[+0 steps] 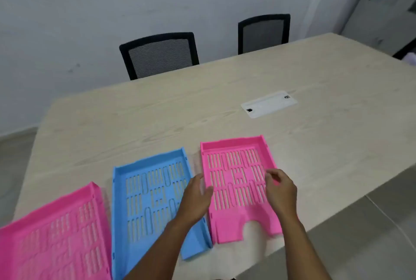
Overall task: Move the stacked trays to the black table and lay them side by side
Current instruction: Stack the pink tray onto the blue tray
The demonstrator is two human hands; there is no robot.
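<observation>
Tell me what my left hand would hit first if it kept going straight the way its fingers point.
Probably the right pink tray: the left hand hovers at that tray's left rim, fingers aimed forward and slightly right. Height is unclear, so it might pass over the rim.

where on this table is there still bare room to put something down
The far half of the table is bare, from the trays' far ends back to the chairs, apart from the white cable plate. Bare too: right of the right pink tray. The near edge is crowded: left pink tray, blue tray, narrow gaps between.
</observation>
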